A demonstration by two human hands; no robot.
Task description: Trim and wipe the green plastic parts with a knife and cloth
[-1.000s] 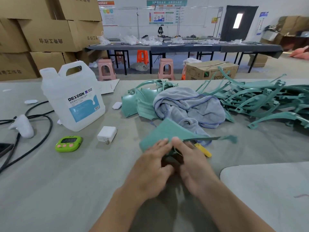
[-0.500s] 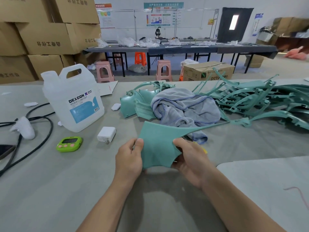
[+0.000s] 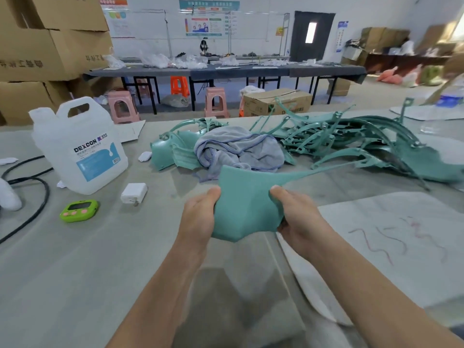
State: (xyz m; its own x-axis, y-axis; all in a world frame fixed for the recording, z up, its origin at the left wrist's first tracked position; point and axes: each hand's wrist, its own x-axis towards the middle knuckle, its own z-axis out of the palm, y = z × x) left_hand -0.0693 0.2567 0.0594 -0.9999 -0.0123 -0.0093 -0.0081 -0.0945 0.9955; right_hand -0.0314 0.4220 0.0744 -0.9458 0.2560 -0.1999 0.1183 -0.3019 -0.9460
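I hold one green plastic part (image 3: 244, 204) up in front of me, its smooth face toward the camera and a thin arm reaching off to the right. My left hand (image 3: 200, 217) grips its left edge and my right hand (image 3: 292, 213) grips its right edge. Behind it a crumpled grey cloth (image 3: 241, 149) lies on the table, over some green parts (image 3: 173, 153). A big tangled pile of green parts (image 3: 351, 144) spreads to the right. No knife is visible.
A white DEXCON jug (image 3: 77, 146) stands at the left, with a white charger (image 3: 134, 193), a green timer (image 3: 79, 210) and black cables (image 3: 37, 197) near it. A white sheet with red scribbles (image 3: 391, 237) lies at the right. Stools and cardboard boxes stand beyond the table.
The part lay low and flat under both hands; I have since lifted and turned it so its face points at me, with my hands apart on its two edges.
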